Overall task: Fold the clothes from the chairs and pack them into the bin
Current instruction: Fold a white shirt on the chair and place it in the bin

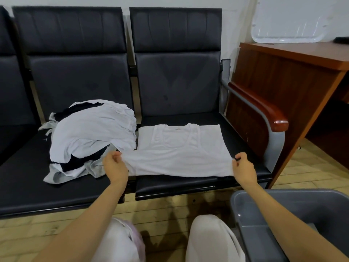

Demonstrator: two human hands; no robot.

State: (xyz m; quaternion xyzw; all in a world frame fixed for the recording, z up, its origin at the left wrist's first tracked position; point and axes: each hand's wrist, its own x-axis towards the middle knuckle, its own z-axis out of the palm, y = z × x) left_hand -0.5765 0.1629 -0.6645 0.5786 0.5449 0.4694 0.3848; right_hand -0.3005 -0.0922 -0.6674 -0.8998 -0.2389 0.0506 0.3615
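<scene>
A: Where is the shirt?
B: The white shirt (pixel 179 150) lies flat on the right-hand seat (pixel 240 133) at mid-frame, with its neck opening toward the backrest.

A: And the hands?
B: The left hand (pixel 115 167) pinches the near left corner, fingers curled round the cloth and lifting it slightly. The right hand (pixel 243 167) pinches the near right corner at the seat's front edge.

A: What about the other clothes?
B: A heap of clothes (pixel 90 137), white, grey and black, sits on the left seat, just beside the shirt's left edge.

A: The bin?
B: The grey bin (pixel 279 210) stands on the floor (pixel 170 210) at lower right, under the right forearm. A wooden desk (pixel 283 72) stands at upper right, beside the armrest (pixel 264 104).
</scene>
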